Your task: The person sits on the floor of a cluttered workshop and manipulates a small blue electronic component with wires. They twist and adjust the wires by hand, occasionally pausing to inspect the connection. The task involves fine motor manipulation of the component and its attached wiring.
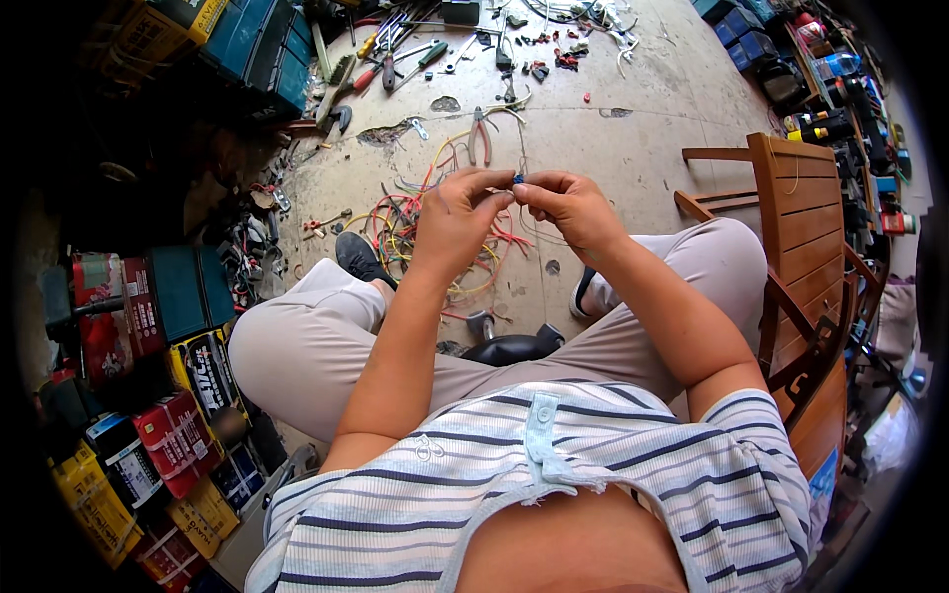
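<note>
Right hand (571, 205) pinching a small blue piece (518, 179), fingertips closed; left hand (457, 210) curled tight against it, its grip unclear, probably steadying something so tiny (pliers (480, 136) just beyond, seemingly for easy reach).

On the floor (643, 163) before the seated person, a wire tangle (398, 215) lies between the left shoe (358, 256) and the right shoe (581, 294), closer to the left. Just past it I see the pliers (479, 121). Toward the floor's far edge, screwdrivers (432, 53) lie to the left, with small loose pieces (566, 59) scattered to their right. Metal scraps (252, 232) run along the left edge; stacked boxes (178, 445) stand at the person's left, more cases (237, 44) at the far-left corner. A folding chair (803, 217) stands beside the right knee (727, 244), and shelves (799, 56) line the right edge.
</note>
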`<state>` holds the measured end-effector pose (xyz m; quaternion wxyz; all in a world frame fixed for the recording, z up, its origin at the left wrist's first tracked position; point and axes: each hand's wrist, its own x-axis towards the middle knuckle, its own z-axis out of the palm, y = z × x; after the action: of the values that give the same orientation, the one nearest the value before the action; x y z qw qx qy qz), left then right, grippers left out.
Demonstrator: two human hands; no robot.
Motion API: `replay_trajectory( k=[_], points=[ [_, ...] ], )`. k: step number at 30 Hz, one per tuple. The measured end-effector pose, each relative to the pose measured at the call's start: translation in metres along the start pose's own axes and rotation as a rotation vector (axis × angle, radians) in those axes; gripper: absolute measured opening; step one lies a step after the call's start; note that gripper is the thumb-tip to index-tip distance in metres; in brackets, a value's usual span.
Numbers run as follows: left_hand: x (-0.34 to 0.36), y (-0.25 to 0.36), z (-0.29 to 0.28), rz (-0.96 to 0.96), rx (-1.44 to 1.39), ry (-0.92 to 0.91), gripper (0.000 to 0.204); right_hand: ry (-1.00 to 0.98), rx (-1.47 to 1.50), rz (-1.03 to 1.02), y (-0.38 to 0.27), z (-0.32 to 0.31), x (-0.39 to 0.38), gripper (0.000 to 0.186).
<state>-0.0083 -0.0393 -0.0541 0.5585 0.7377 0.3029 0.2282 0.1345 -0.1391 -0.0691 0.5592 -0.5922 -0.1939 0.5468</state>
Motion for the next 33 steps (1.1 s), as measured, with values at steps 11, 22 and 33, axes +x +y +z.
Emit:
replay_trajectory(
  k=[11, 22, 33],
  points=[
    [-0.003, -0.002, 0.012, 0.173, 0.166, 0.238, 0.014, 0.050, -0.024, -0.098, 0.004, 0.010, 0.000, 0.022],
    [-0.001, -0.012, 0.015, 0.340, 0.282, 0.276, 0.018, 0.055, -0.040, -0.234, 0.011, 0.015, 0.000, 0.021],
    [-0.001, -0.022, 0.017, 0.052, -0.035, 0.225, 0.013, 0.078, -0.244, -0.382, 0.023, 0.009, 0.005, 0.015]
  ],
)
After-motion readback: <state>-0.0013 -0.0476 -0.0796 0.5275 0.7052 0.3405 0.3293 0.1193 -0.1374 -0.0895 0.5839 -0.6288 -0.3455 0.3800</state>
